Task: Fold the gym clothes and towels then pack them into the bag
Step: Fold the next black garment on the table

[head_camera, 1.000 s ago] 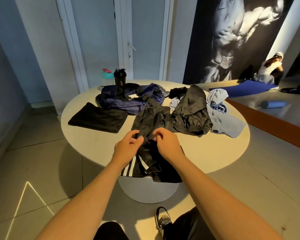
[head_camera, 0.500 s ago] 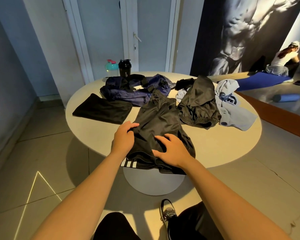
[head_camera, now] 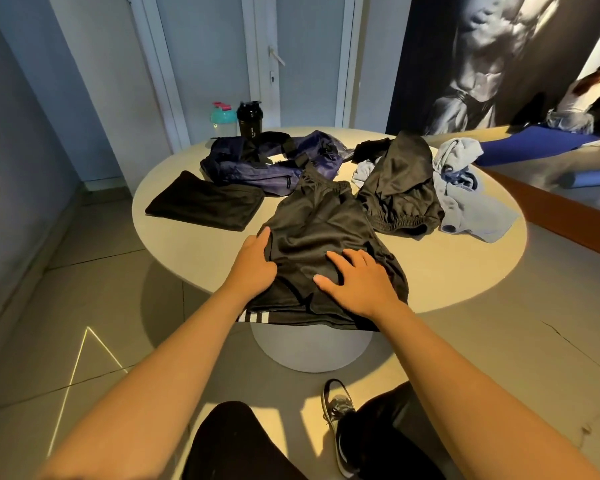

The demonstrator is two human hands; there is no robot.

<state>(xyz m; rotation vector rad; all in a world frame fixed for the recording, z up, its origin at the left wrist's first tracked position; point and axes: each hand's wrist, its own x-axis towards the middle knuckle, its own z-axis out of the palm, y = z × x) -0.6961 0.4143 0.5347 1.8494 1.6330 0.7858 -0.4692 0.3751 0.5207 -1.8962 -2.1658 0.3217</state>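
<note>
Black shorts (head_camera: pixel 321 233) with white stripes lie spread at the near edge of the round table (head_camera: pixel 430 271), the hem hanging over the rim. My left hand (head_camera: pixel 255 261) rests on their left edge, fingers over the fabric. My right hand (head_camera: pixel 357 282) presses flat on the lower part, fingers spread. A folded black garment (head_camera: pixel 205 202) lies to the left. The navy bag (head_camera: pixel 271 161) sits behind it. A second black garment (head_camera: pixel 400 188) and a light grey-blue hoodie (head_camera: pixel 465 195) are heaped at the right.
A teal bottle (head_camera: pixel 221 116) and a black shaker (head_camera: pixel 249 119) stand at the table's far edge, before a door. A person sits by a blue mat (head_camera: pixel 534 147) at the far right. My shoe (head_camera: pixel 338 410) is under the table's near side.
The shorts were bunched between both hands a second ago; now they lie spread flat. Both hands let go and went from pinching the fabric to pressing on it.
</note>
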